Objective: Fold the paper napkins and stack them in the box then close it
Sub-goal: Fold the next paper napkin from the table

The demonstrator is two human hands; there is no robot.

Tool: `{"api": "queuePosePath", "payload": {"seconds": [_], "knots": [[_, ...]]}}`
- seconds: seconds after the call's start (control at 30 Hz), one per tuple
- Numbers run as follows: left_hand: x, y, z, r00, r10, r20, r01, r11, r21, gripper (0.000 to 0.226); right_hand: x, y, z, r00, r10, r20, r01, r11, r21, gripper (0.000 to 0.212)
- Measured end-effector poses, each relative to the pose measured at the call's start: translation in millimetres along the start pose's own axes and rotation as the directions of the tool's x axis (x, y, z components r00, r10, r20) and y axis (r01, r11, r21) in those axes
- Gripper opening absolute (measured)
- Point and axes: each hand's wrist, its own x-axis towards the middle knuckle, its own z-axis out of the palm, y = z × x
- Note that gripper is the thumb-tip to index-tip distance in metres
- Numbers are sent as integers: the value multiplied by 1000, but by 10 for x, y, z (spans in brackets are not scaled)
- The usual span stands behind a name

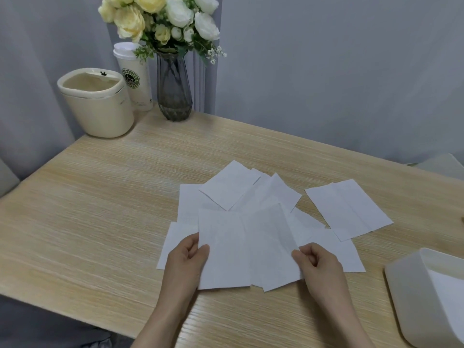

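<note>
Napkins: loose pile (241,197) on table (100,209), centre; one more (349,209) apart at right. Top napkin (238,247), near edge: left hand (187,257) pinches its left side, right hand (316,262) its right. Box (406,295), near right, open, something white inside. Progress: early; most folding, stacking and closing remain.

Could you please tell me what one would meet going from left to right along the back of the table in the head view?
Cream lidded container → white paper coffee cup → grey glass vase holding the cream and white flowers.
</note>
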Motion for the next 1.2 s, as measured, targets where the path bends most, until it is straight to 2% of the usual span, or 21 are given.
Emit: {"api": "queuePosePath", "payload": {"seconds": [0.2, 0.57, 0.8, 0.97, 1.2], "knots": [[12, -12, 2, 1000, -5, -9, 6, 1000, 19, 28, -7, -41, -2, 999, -4, -35, 10, 985, 170, 15], [11, -5, 0, 1000, -3, -11, 3, 1000, 14, 29, -239, -278, 333, 968, 21, 251, -121, 913, 390, 12], [3, 3, -15, 1000, -10, 19, 10, 1000, 8, 28, -332, -335, 465, 943, -39, 329, -83, 933, 350, 11], [8, -3, -22, 1000, -10, 25, 10, 1000, 17, 28, -295, -271, 486, 969, -69, 238, 19, 979, 202, 9], [16, -10, -19, 1000, -7, 29, 8, 1000, -8, 27, -261, -308, 565, 969, -80, 234, 21, 969, 246, 12]]}}
